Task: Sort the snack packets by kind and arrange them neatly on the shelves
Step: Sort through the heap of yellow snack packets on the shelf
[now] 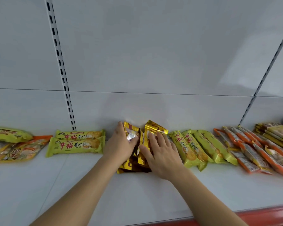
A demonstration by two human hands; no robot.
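A: Both hands are working the gold foil packets (155, 129) mid-shelf, close to the back edge. Left hand (121, 144) is lying flat-ish on the left packet, fingers straight, pressing. Right hand (160, 152) is doing the same on the right packet, fingers spread and straight. Neither is curling round anything.

B: Step?

A: Looks like squaring up the gold stack. More gold packets are sitting under the hands, toward the shelf (137, 193) front edge.

B: Other kinds?

A: Yellow biscuit packs (75, 144) are lying flat to the left, two of them. More yellow packs (201, 147) are leaning in a row to the right, then orange packets (260, 155) further right. Mixed pile (18, 149) is sitting at the far left.

B: Next?

A: Probably aligning the gold edges, then merging the two left yellow packs into the right row.
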